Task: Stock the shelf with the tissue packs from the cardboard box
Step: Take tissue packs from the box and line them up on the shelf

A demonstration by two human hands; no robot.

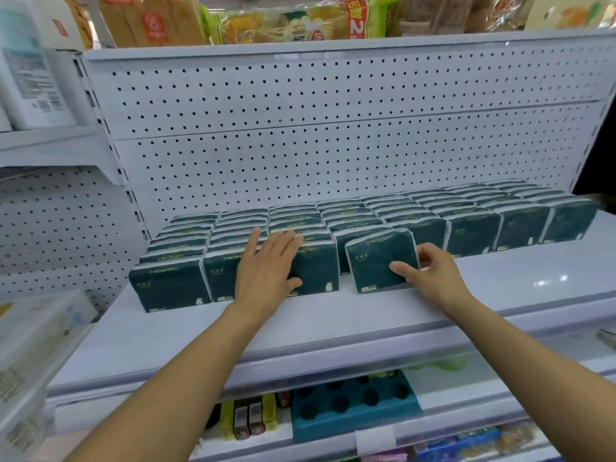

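Shelf: white metal shelf [466, 295] with bare front strip, pegboard back [333, 145] behind it.
Tissue packs: dark green rows [433, 211] along the shelf's rear.
Left hand [266, 271]: fingers straight, flat on front packs.
Right hand [430, 275]: pinches one tilted tissue pack [376, 261], on the shelf before the rows.
Surroundings: snack bags [300, 21] above the shelf; teal tray [353, 408] below.

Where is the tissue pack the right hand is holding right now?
The tilted tissue pack stands at the front of the white shelf, centre of the head view, pinched by the right hand, just right of the flat left hand.
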